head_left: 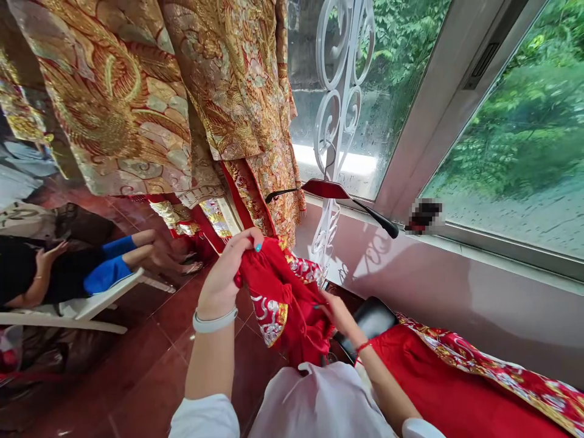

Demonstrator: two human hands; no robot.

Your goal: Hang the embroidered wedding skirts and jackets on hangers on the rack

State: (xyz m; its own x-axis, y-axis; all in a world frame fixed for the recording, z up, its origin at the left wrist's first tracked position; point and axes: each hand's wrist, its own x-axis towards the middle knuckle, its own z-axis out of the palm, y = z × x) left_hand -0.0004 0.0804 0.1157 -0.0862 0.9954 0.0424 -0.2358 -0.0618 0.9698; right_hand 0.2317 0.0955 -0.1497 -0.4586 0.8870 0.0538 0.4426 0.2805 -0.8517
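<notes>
the left hand (pixel 230 261) pinches the upper edge of the bunched red garment (pixel 306 313) and the right hand (pixel 336 311), apart from the left, seems to grip the folds lower down, perhaps to hold everything clear of the floor (pixel 152 371). beyond them a bare hanger (pixel 326 189) appears hooked on the white scrollwork stand (pixel 340 103), likely for easy reach, beside gold embroidered robes (pixel 232 79).

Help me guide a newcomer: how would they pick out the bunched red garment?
Start at the window, come down-left, below the hanger. The red garment there is in the left hand, the right hand touching it. Unlike the hanging gold robes and the red cloth at right, it is held.
</notes>
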